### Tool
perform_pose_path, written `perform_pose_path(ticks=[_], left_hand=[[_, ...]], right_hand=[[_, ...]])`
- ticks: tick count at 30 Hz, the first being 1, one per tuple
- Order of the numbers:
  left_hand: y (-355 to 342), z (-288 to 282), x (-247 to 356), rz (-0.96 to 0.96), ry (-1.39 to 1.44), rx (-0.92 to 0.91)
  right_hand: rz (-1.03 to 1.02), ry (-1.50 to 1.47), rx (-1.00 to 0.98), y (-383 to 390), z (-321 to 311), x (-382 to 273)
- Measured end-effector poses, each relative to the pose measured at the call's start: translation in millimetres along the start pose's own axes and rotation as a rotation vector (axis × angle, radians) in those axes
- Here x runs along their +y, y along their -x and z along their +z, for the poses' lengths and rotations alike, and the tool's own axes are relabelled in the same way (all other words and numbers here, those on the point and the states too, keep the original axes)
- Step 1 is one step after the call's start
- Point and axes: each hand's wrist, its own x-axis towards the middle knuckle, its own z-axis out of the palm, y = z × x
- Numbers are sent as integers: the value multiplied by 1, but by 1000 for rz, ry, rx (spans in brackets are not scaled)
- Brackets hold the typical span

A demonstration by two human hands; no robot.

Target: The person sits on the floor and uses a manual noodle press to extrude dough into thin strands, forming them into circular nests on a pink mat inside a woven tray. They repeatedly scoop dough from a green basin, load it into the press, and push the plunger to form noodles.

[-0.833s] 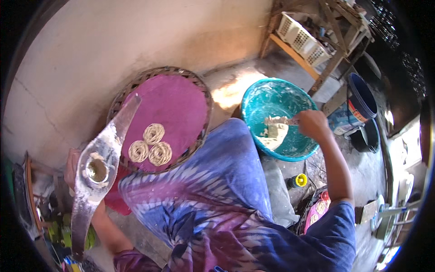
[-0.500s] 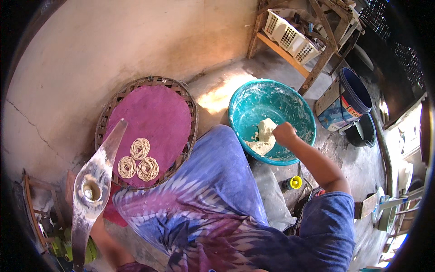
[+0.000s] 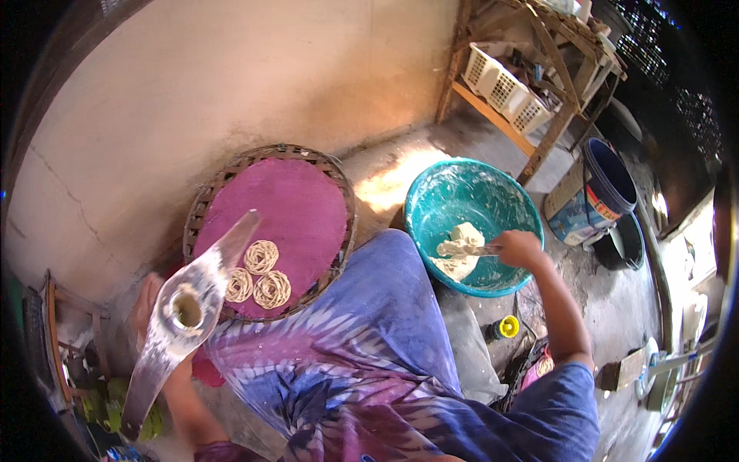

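Note:
My left hand [image 3: 146, 306] is behind a long metal press [image 3: 160, 354], gripping it; the press has a round hollow in its middle, and its upper tip hangs over a round woven tray [image 3: 192, 231] lined with purple sheet [image 3: 285, 200]. Three pale noodle-like coils [image 3: 262, 256] lie grouped on that sheet. My right hand [image 3: 517, 248] is closed on the handle of a flat blade [image 3: 485, 250] inside a teal basin [image 3: 477, 189], where the blade meets pale dough [image 3: 454, 268]. My patterned clothing [image 3: 354, 331] fills the space between tray and basin.
A wooden rack [image 3: 493, 112] holding a white plastic basket [image 3: 506, 91] stands against the back wall. A bucket [image 3: 585, 215] and black tub [image 3: 627, 254] sit right of the basin. A yellow-topped container [image 3: 508, 326], grey sheet [image 3: 473, 362] and chair-like wooden frame [image 3: 58, 331] are on the floor.
My right hand has dipped into the basin and shifted slightly rightward since half a second ago, with the blade now visible in the dough. The metal press in my left hand is tilted further rightward.

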Motion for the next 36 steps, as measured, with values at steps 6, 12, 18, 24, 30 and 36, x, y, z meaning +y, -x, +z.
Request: perform_pose_path(ticks=[6,12,18,24,30,36], left_hand=[[-61,14,56,233,325,-13],[-76,30,64,300,146,89],[-59,6,67,275,200,49],[-47,3,30,227,104,137],[-41,-11,29,138,162,144],[-30,1,49,133,129,83]], right_hand=[[-430,-178,224,94,-152,-54],[-724,-43,356,129,-222,-151],[-1060,579,1031,127,-181,-239],[-1135,628,1233,153,-177,-248],[-1128,620,1125,164,-194,-232],[-1255,526,1134,142,-165,-267]])
